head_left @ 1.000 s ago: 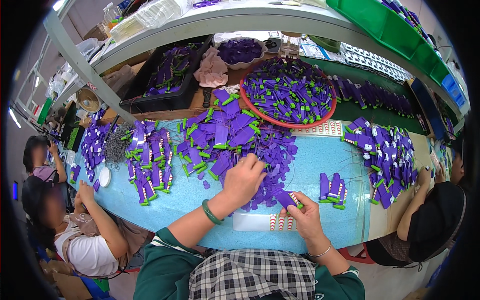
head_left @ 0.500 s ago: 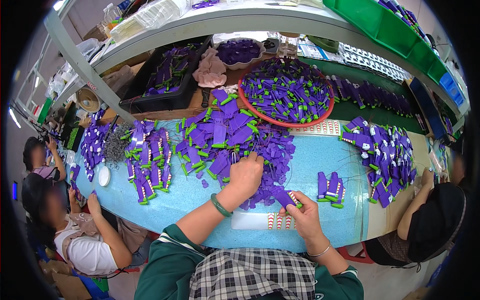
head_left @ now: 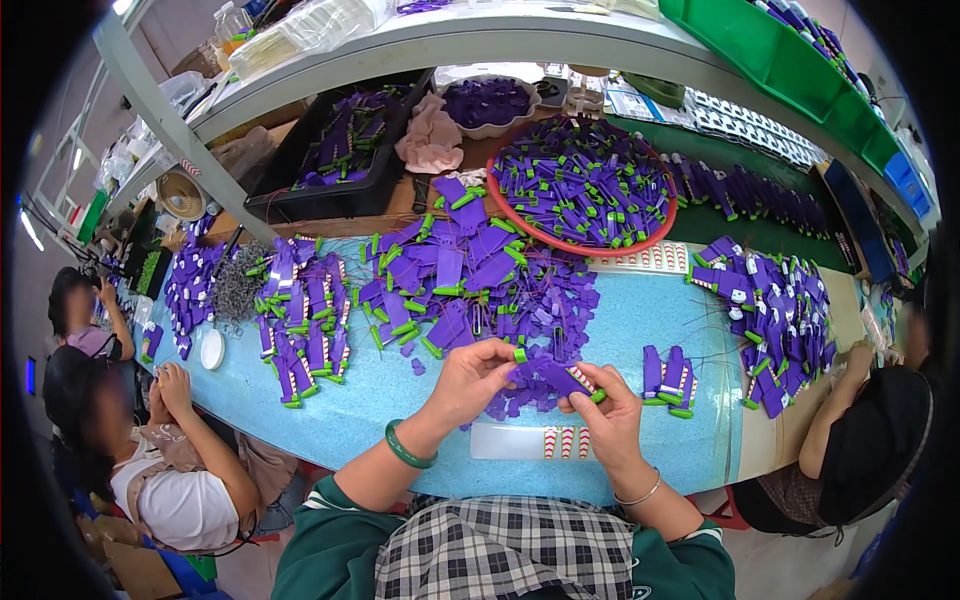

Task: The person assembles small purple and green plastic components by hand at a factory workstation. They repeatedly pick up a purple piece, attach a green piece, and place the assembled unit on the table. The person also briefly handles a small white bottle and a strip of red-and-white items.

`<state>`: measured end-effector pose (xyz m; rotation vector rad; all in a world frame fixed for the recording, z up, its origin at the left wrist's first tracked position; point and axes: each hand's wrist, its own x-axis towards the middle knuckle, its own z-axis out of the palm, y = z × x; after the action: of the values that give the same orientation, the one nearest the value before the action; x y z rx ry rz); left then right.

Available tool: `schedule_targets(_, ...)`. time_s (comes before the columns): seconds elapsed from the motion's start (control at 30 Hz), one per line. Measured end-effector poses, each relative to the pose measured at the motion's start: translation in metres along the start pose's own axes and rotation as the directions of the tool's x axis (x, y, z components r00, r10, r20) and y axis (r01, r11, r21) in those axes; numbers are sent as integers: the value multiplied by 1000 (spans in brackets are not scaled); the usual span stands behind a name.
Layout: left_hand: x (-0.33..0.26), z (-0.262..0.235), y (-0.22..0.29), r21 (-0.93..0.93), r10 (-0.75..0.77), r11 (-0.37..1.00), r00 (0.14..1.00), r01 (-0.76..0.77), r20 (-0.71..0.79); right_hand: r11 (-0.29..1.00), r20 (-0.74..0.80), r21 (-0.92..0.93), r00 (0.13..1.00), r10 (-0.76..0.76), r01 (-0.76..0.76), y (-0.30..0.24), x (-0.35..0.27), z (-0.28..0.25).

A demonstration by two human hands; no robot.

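The right hand [head_left: 605,408] had its thumb and fingers closed on the near right end of a purple piece [head_left: 552,374], which reached out leftward above the blue tabletop [head_left: 400,440]. The left hand [head_left: 468,385] pinched a small green tip [head_left: 519,355] just beside that piece's far end; whether the two were joined could not be told. A red-and-white striped label [head_left: 580,379] edged the piece, and matching stickers [head_left: 567,442] sat on a pale sheet [head_left: 505,442] below. Beyond, a red basket [head_left: 585,247] brimmed with purple-and-green clips [head_left: 585,180], a black tray [head_left: 320,203] held similarly coloured parts [head_left: 345,140], and a white bowl [head_left: 490,130] contained purple bits [head_left: 485,102].
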<state>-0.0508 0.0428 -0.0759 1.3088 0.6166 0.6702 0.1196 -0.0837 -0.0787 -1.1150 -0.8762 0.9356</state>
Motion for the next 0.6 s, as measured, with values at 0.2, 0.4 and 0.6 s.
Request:
schedule_targets(0.2,-9,-2,-9,-65,23,998,999,-20,32,928,-6,-320,979,-205,192,6,4,11)
schedule_targets(0.4,-13,3,-2,-163,-5,987,1000,3,-11,873,-37,-435,964,-263,222,17,8,10)
schedule_targets(0.6,-14,-3,-12,-347,-159,927,987,145,-11,933,49,-353,997,-53,66,7,4,8)
